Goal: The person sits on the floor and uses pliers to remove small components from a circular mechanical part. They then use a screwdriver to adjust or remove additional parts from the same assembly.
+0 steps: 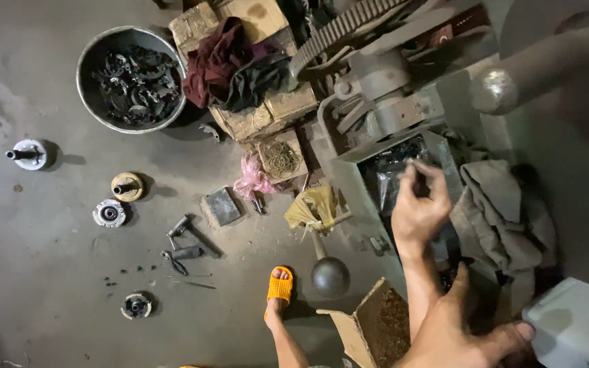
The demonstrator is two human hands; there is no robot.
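Left hand (420, 204): raised over the grey machine (403, 102), your fingers pinched on a small dark part (420, 184); couldn't tell what the part was.
Right hand (468, 334): low at the near edge, fingers spread, resting by the grey rags (499, 211); held nothing I could see.
Dark part: sat between your left fingertips, just above the machine's open tray of black bits (393, 170).
Machine: took up the far right, toothed rack (349, 24) running across its top.
Box: open cardboard box (376, 327) of brown debris lay near, just left of your forearms.
Floor (49, 259): grey metal basin (131, 78) of black parts far left; round hubs (110, 213) and hand tools (182, 252) scattered well apart from you.
Foot: yours in an orange sandal (280, 289), beside a dark round weight (330, 276).
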